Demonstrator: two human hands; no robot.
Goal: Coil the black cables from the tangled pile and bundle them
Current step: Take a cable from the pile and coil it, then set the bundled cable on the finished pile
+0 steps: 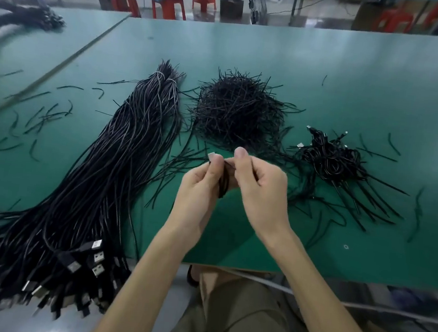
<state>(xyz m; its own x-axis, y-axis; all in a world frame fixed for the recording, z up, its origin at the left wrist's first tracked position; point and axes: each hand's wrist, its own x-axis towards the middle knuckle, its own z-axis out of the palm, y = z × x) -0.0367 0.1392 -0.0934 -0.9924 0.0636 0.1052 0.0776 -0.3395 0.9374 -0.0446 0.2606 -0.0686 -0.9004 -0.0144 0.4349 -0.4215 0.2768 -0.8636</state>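
Left hand [198, 191] and right hand [260, 192] together above desk [359, 72], near centre, both pinching coiled black cable [223, 184]; coiling seems finished, binding next: calls for strand from far tie pile [237, 113], firm grip on loops

Green table [359, 72]: far strip and far-right mat bare, open for a reach. Long cable bundle [107, 180] blocks the left, running from far middle to near-left edge. Tie pile [237, 113] fills the centre. Coiled cables heap [333, 157] sits just right of it, tails fanning toward near right. Stray ties [40, 118] litter the far-left mat. Left hand [199, 188] and right hand [259, 186] grip a small coil [223, 182] in front of the tie pile. Bare mat at the near edge between the forearms.
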